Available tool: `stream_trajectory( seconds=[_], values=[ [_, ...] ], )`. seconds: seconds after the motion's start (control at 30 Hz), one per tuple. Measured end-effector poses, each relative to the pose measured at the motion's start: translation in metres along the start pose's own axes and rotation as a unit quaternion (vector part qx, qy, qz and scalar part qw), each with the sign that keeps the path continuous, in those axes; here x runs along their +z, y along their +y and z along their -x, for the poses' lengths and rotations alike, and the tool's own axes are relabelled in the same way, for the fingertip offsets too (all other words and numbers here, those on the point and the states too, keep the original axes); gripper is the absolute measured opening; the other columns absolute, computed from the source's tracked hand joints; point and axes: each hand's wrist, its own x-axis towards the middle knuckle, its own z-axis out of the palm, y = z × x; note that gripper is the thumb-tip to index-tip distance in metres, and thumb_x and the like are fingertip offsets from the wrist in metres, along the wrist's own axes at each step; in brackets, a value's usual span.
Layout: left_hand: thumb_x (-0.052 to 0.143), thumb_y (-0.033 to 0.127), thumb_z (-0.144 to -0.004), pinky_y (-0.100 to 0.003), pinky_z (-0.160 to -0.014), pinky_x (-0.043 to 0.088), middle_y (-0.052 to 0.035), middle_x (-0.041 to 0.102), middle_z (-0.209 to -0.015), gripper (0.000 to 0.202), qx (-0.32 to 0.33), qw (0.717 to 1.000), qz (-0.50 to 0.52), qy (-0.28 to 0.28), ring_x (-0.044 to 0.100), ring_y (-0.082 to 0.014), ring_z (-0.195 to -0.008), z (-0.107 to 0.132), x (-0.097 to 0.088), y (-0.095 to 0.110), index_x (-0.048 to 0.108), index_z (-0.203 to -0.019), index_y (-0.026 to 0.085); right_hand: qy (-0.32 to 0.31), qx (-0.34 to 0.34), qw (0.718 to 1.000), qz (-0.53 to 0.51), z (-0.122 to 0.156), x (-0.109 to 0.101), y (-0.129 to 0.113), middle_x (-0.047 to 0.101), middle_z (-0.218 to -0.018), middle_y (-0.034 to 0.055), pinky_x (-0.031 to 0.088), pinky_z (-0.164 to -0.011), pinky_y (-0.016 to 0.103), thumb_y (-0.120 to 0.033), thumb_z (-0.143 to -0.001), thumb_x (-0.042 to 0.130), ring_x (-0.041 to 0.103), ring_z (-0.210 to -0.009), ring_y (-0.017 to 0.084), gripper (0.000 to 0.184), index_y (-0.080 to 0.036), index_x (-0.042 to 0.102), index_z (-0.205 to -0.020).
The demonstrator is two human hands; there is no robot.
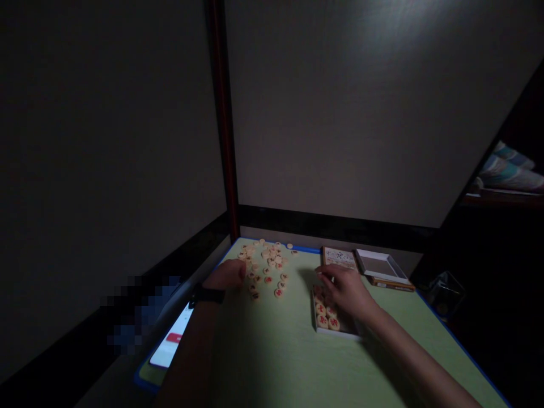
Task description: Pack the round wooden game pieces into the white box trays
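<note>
Many round wooden Chinese chess pieces (278, 293), marked with red or dark characters, lie scattered at the far left of the table. My left hand (232, 273), with a dark band at its wrist, is curled at the left edge of these pieces; its fingertips are hidden. Over a shallow white-edged box (338, 334) is my right hand (345, 288), thumb and fingers drawn together in a pinch. What it may hold is too small to make out. Red-marked chess pieces (322, 322) sit in rows along the box's left side; the hand covers part of them.
A printed box (340, 258) and a white frame-like lid (380, 265) lie at the table's back right. A lit phone or tablet (168, 348) rests by the left edge of the green table (272, 362). Walls rise behind and left.
</note>
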Motion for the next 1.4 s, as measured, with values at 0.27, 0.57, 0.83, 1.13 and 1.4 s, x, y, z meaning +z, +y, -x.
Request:
stream_trajectory(
  seconds=[0.27,0.57,0.83,1.13,1.4],
  values=[
    [0.065,0.008,-0.061,-0.022,-0.063,0.044,-0.0022,0.072,-0.085,0.015,-0.019,1.000,0.006,-0.024,0.066,-0.0184,-0.082,-0.005,0.006,-0.006,0.064,-0.072,0.018,-0.192,-0.100,0.973,0.084,-0.098,0.071,-0.076,0.073,-0.107,0.0086,0.046,-0.085,0.024,-0.009,-0.084,0.054,0.066,-0.102,0.019,0.030,-0.017,0.072,-0.106],
    [0.068,0.013,-0.062,-0.024,-0.065,0.045,-0.0029,0.073,-0.088,0.017,-0.016,0.999,0.004,-0.034,0.067,-0.0201,-0.084,-0.011,0.015,-0.012,0.066,-0.077,0.020,-0.255,-0.107,0.951,0.139,-0.133,0.123,-0.088,0.069,-0.116,0.0170,0.050,-0.083,0.030,-0.009,-0.086,0.052,0.067,-0.104,0.027,0.031,-0.015,0.074,-0.107],
    [0.059,0.006,-0.076,-0.025,-0.084,0.048,-0.0088,0.071,-0.106,0.022,-0.029,0.998,0.004,0.050,0.064,-0.0200,-0.102,-0.012,0.010,-0.006,0.066,-0.094,0.016,-0.285,-0.102,0.945,0.123,-0.130,0.120,-0.088,0.073,-0.106,0.0177,0.048,-0.079,0.026,-0.005,-0.078,0.059,0.069,-0.099,0.025,0.030,-0.012,0.075,-0.102],
    [0.056,0.002,-0.077,-0.028,-0.099,0.045,-0.0127,0.066,-0.123,0.041,-0.020,0.999,-0.011,0.049,0.061,-0.0210,-0.115,-0.018,0.024,-0.002,0.068,-0.114,0.016,-0.257,-0.097,0.961,0.019,-0.141,0.107,-0.075,0.077,-0.095,0.0041,0.044,-0.077,0.020,-0.001,-0.077,0.055,0.068,-0.090,0.016,0.035,-0.016,0.077,-0.099],
    [0.049,0.003,-0.082,-0.029,-0.086,0.049,-0.0154,0.069,-0.104,0.025,-0.029,0.997,-0.025,0.073,0.065,-0.0221,-0.100,-0.023,0.026,-0.003,0.067,-0.096,0.012,-0.248,-0.073,0.966,0.016,-0.142,0.111,-0.065,0.076,-0.081,0.0007,0.042,-0.064,0.018,-0.002,-0.069,0.061,0.066,-0.076,0.014,0.032,-0.016,0.078,-0.093]
  ],
)
